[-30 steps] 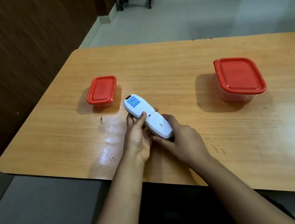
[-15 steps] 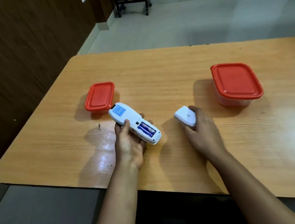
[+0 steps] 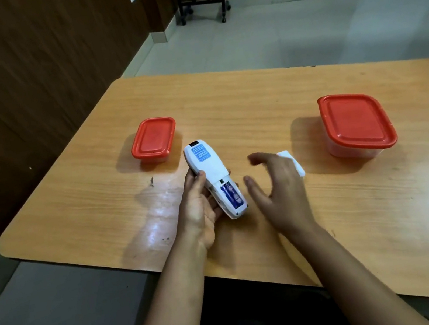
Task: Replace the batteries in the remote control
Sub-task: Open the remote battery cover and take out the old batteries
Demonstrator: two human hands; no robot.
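Wooden table (image 3: 254,104) by a dark panelled wall, with 2 red-lidded containers: small container (image 3: 153,140) just beyond the left fingertips, large container (image 3: 357,124) past the right knuckles. Left hand (image 3: 199,207) wrapped around the white remote (image 3: 214,175), face down, thumb on its near-left edge, fingers beneath, blue batteries (image 3: 231,195) exposed in the open compartment. Right hand (image 3: 277,191) spread and empty just beside the remote, not touching, white battery cover (image 3: 292,162) lying behind its fingers.

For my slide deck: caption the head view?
Left hand holds remote, batteries exposed; cover on table.
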